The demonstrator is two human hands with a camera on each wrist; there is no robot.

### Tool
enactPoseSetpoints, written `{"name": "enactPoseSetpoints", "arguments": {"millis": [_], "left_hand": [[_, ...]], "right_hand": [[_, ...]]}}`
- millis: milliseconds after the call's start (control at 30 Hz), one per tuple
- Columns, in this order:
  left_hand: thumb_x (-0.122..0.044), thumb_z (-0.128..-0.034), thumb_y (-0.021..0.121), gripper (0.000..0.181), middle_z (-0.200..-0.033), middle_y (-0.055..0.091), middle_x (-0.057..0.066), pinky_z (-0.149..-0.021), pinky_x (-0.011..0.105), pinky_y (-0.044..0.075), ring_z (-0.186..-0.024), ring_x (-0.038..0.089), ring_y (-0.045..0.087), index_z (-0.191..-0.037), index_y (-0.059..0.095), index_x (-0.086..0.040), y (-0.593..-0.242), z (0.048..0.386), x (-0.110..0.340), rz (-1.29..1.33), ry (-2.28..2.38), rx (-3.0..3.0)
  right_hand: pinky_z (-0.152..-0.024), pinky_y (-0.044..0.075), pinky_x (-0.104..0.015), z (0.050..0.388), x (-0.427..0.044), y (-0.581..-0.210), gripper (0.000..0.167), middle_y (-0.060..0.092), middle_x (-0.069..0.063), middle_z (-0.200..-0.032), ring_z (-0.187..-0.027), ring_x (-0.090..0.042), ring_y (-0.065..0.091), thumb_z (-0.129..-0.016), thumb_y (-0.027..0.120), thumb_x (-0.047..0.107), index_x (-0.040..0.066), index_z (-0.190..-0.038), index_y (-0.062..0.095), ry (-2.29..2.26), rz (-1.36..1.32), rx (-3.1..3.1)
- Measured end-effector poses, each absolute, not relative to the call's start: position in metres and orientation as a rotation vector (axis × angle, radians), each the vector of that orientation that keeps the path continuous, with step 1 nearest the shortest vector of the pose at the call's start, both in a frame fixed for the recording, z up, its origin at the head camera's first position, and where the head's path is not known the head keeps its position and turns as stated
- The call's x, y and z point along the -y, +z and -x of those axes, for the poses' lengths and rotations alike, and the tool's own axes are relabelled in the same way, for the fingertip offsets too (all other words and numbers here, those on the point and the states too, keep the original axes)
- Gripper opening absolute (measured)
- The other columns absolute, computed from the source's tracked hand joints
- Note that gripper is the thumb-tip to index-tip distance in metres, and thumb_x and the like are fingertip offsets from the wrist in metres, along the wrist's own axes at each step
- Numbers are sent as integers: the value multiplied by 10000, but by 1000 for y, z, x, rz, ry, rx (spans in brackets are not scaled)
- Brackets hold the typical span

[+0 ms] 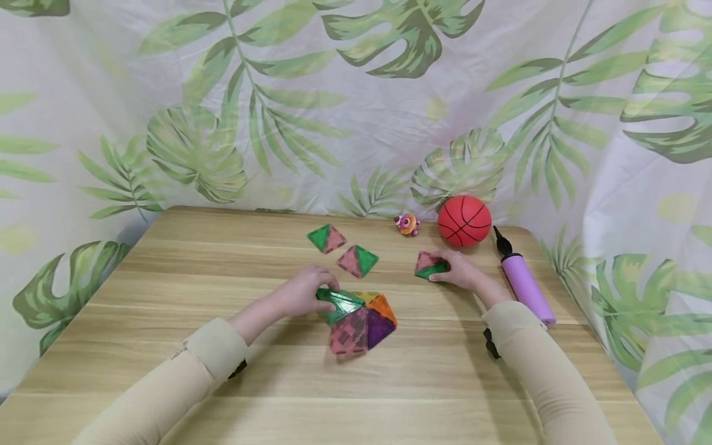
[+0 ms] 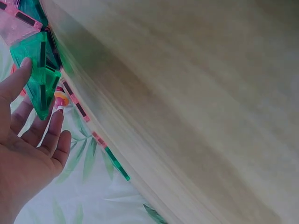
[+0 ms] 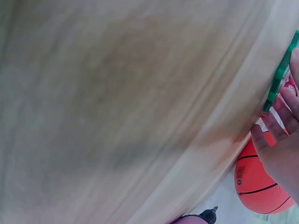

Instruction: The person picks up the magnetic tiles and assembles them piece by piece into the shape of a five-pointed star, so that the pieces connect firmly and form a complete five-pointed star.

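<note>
My left hand pinches a green triangular magnetic tile between thumb and fingers. That tile is tilted up at the left of a cluster of joined tiles, with pink, purple, orange and yellow pieces. To the right, my right hand grips the edge of a joined pair of pink and green triangle tiles, low over the table. Its fingers partly hide the green half. Two similar pink-and-green pairs lie farther back, one on the left and one nearer the middle.
A red ball with black lines and a small pink-and-orange toy figure sit near the table's back edge. A purple hand pump with a black nozzle lies along the right side of the wooden table. A leaf-patterned cloth hangs behind.
</note>
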State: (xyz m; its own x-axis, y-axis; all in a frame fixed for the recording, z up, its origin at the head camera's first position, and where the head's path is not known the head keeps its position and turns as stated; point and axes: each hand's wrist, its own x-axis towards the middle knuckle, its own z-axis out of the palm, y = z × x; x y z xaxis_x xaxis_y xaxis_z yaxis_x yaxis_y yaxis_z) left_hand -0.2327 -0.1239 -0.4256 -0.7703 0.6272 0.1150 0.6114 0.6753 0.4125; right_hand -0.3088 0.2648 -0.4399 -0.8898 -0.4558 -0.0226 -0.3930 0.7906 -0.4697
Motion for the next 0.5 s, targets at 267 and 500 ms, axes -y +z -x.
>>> {"name": "enactPoseSetpoints", "arguments": {"millis": [267, 500], "left_hand": [[-309, -748, 792, 340, -1049, 644, -4, -945, 422, 430, -1064, 228, 527, -1017, 670, -139, -423, 224, 125, -1014, 698, -2858], [-295, -746, 792, 346, -1059, 638, -21, -945, 411, 438, -1072, 212, 524, -1035, 667, -151, -427, 226, 128, -994, 738, -2824]], "right_hand": [[-1030, 321, -558, 310, -261, -441, 699, 440, -270, -1346, -1235, -433, 364, -814, 747, 289, 11, -1382, 448, -631, 559, -2879], [-969, 358, -509, 312, -256, -438, 808, 421, -244, -1212, -1118, -377, 336, -735, 815, 285, -44, -1370, 438, -628, 481, -2886]]}}
